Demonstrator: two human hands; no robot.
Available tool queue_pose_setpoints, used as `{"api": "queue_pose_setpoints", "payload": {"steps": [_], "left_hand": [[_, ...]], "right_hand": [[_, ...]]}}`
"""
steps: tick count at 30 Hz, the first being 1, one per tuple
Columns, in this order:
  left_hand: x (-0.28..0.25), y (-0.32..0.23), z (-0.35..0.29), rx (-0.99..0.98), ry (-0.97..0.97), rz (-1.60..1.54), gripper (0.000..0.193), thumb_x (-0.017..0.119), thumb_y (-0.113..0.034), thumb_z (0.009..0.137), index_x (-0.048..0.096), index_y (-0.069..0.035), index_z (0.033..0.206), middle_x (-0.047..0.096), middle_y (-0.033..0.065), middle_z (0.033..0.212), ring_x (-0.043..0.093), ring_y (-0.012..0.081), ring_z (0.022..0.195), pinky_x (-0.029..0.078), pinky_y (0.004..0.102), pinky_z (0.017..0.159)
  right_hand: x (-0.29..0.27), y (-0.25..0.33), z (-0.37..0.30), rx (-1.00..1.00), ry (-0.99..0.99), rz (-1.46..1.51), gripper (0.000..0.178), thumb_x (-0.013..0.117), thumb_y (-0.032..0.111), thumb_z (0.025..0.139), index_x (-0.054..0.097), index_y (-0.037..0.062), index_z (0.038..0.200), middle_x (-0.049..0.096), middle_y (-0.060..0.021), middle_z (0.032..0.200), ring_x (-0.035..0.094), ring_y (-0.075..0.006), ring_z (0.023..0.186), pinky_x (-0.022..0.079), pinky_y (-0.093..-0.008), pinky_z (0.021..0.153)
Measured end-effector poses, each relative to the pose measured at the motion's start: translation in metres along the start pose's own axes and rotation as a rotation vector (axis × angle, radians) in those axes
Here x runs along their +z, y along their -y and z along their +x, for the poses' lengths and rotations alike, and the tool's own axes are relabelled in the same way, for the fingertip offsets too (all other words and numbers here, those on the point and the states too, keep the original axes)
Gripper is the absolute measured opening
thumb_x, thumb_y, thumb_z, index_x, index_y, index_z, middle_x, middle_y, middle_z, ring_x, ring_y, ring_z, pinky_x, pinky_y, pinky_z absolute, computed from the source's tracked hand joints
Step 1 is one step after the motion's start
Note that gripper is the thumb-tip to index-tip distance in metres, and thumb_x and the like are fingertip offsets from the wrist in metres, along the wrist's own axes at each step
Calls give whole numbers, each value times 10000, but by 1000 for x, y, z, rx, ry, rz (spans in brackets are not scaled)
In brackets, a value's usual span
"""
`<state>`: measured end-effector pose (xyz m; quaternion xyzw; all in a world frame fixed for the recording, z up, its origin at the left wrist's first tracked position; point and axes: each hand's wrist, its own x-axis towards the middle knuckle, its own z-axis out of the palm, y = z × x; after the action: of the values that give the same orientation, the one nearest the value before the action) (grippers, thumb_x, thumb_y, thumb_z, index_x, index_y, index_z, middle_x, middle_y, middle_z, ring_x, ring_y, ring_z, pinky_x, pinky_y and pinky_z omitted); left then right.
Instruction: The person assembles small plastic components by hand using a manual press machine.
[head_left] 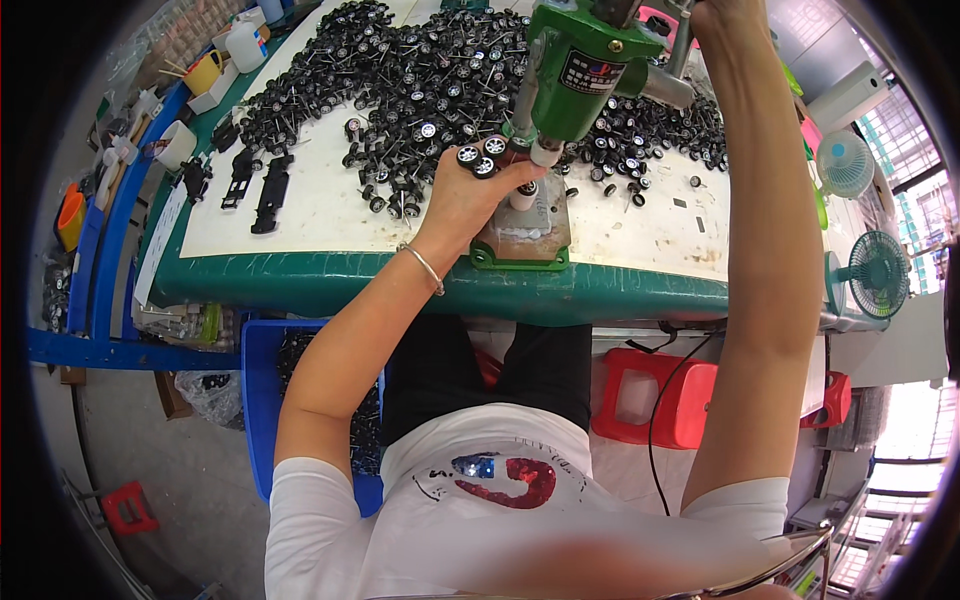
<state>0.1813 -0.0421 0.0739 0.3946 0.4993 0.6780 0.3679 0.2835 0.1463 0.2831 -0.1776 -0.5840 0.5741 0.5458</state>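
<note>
A green hand press (575, 80) stands at the table's front edge, on a base plate (515, 250). My left hand (470, 195) is closed around small black toy wheels (484, 160) with silver hubs, several of them showing above the fingers. Its fingertips reach under the press ram (546, 152), where another wheel (527, 188) sits on a white post (521, 201). High at the right, my right hand (728, 14) is wrapped round the press's metal lever (682, 42); the frame's top edge cuts part of it off.
Behind the press lies a large heap of wheels on thin axles (400, 80). Black toy car chassis (271, 195) lie on the left of the white tabletop (330, 215). A blue bin (258, 400) stands below, beside a red stool (660, 395). Small fans (875, 272) stand at right.
</note>
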Motion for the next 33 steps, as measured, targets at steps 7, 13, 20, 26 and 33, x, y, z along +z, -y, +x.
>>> {"api": "queue_pose_setpoints", "payload": {"steps": [7, 13, 20, 26, 33], "left_hand": [[0, -2, -3, 63, 37, 51, 198, 751, -118, 796, 714, -12, 960, 712, 35, 871, 616, 73, 772, 491, 241, 737], [-2, 2, -2, 49, 41, 51, 199, 750, -120, 799, 712, -11, 961, 711, 30, 868, 615, 70, 770, 494, 238, 741], [-3, 10, 1, 17, 32, 44, 208, 759, -128, 790, 714, -14, 957, 707, 29, 858, 618, 71, 758, 504, 241, 723], [-3, 12, 1, -69, 26, -26, 231, 779, -142, 771, 712, 2, 939, 705, 55, 869, 631, 101, 776, 511, 263, 732], [-3, 13, -2, -110, 8, -161, 233, 766, -181, 793, 689, 1, 915, 692, 59, 843, 634, 130, 789, 493, 284, 767]], "right_hand": [[-9, 45, -34, 227, 68, 454, 232, 615, 308, 939, 560, 92, 873, 380, 106, 591, 271, -11, 411, 185, -176, 364], [17, 26, -68, -465, -63, 13, 228, 620, 297, 936, 543, 97, 857, 352, 106, 569, 260, -1, 427, 185, -169, 365], [3, 22, -99, -763, 8, 44, 281, 502, 201, 880, 378, 107, 646, 207, 24, 544, 162, -86, 462, 159, -271, 452], [-2, 20, -97, -770, -2, 77, 281, 506, 209, 891, 394, 99, 658, 239, 19, 547, 176, -83, 461, 159, -266, 447], [14, 24, -53, -309, -26, 15, 206, 604, 260, 938, 536, 118, 806, 337, 103, 575, 256, -13, 435, 192, -183, 377]]}}
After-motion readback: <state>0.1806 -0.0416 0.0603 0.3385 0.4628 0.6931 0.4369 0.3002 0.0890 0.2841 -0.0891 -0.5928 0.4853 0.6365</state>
